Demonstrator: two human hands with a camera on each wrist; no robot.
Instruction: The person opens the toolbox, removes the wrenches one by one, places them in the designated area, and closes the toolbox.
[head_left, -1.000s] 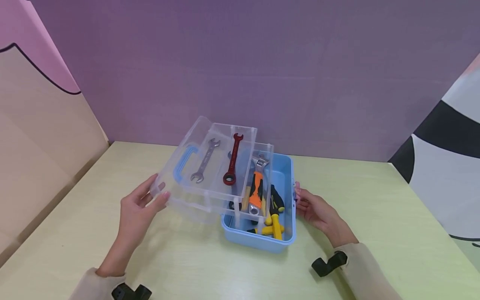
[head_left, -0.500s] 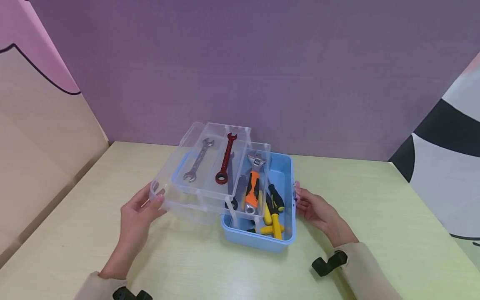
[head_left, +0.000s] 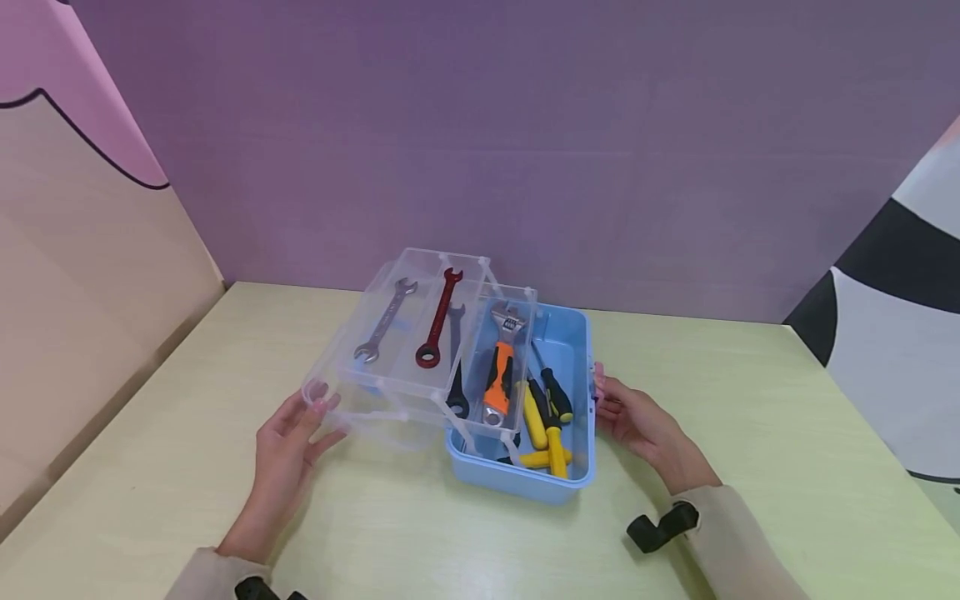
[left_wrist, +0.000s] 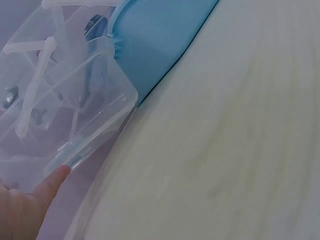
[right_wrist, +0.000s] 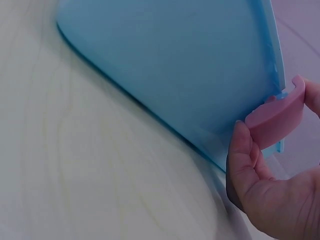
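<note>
On the pale green table [head_left: 750, 433], a blue toolbox [head_left: 525, 482] is sitting open near the middle, with its clear plastic trays [head_left: 390, 392] swung out to the person's left on white hinge arms. The left hand [head_left: 288, 446] is reaching up to the near left corner of the lowest clear tray, its fingers loosely extended and the fingertips [left_wrist: 55, 177] touching the tray's rim from below, as the left wrist view is showing. The right hand [head_left: 637, 425] is resting against the box's right wall, where thumb and fingers [right_wrist: 242, 150] are pinching a pink latch [right_wrist: 277, 117] at the blue rim.

The upper tray is carrying a silver open-ended wrench [head_left: 384, 321] and, just beside it to the right, a dark red ring wrench [head_left: 437, 318], both lying lengthwise and apart from each other. The next tray down is holding an adjustable wrench with an orange and black grip [head_left: 498, 375]. Down in the blue base, screwdrivers with yellow and black handles [head_left: 547, 417] are lying close together. A purple wall [head_left: 487, 125] is standing behind the table, and a beige panel [head_left: 82, 275] is closing off the left side. Beige sleeves [head_left: 720, 542] are covering both forearms, each with a black wrist mount [head_left: 660, 527].
</note>
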